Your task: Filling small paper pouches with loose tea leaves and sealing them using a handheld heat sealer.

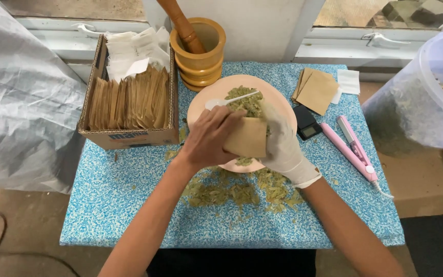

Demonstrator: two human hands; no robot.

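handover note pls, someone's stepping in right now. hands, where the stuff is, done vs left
Left hand: bare, holds the brown paper pouch over the pink plate.
Right hand: white glove, at the pouch's right edge; what its fingers do is hidden.
Dried green leaves piled on the plate with a white spoon; more leaves spilled on the blue table.
Empty pouches stand in the cardboard box; a few more lie beside the small scale and pink sealer.
Done: pouch picked up. Left: cannot see its fill; not yet sealed.
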